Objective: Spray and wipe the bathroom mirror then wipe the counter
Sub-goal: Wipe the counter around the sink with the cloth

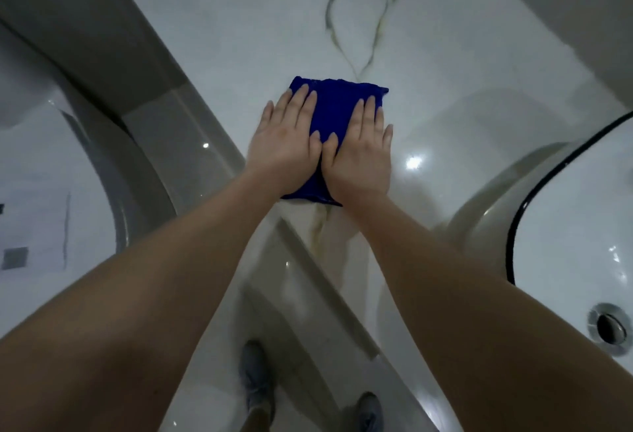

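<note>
A folded dark blue cloth (337, 103) lies flat on the white marble counter (239, 31), near its front edge. My left hand (286, 144) and my right hand (359, 154) press down on it side by side, palms flat and fingers straight. Both hands cover the cloth's near half; its far edge shows past my fingertips. No mirror or spray bottle is in view.
A white basin (575, 226) with a black rim and a metal drain (609, 327) sits to the right. A grey wall edge (102, 48) runs diagonally on the left. Below the counter's front edge are glossy floor tiles and my two grey shoes (255, 380).
</note>
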Demonstrator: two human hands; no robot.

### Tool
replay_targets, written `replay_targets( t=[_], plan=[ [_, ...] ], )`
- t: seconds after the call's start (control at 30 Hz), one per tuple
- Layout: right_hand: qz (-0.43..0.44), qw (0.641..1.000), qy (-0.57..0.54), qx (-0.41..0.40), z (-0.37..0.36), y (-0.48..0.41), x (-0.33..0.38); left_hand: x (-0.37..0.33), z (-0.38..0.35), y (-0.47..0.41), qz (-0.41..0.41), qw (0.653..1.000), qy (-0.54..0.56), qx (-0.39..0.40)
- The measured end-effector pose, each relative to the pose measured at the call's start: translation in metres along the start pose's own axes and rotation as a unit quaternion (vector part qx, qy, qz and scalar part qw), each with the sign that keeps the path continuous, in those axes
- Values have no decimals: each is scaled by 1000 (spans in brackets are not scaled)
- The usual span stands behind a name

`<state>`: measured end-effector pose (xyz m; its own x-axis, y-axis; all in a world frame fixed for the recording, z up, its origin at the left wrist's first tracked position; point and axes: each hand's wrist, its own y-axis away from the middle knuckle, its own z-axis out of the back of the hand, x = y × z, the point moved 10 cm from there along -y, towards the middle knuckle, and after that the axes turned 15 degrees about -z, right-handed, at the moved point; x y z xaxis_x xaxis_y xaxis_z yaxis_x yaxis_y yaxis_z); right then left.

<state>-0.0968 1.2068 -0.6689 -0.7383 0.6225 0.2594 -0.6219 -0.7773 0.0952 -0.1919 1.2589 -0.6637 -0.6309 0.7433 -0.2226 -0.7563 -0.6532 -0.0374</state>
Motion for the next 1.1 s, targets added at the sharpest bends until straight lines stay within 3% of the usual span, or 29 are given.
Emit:
replay_targets(
  t=[0.43, 0.6, 1.1],
  plan=[
    [-105, 994, -39, -4, 1, -175, 50, 85, 12, -189, -101, 995, -6, -3],
    [-102, 995, -15, 0, 1, -241, 76, 119, 18, -248, -97, 995, 11, -4],
    [-141, 990, -2, 14, 3, -258, 80, 124, 17, -270, -114, 992, -3, 46]
  ],
)
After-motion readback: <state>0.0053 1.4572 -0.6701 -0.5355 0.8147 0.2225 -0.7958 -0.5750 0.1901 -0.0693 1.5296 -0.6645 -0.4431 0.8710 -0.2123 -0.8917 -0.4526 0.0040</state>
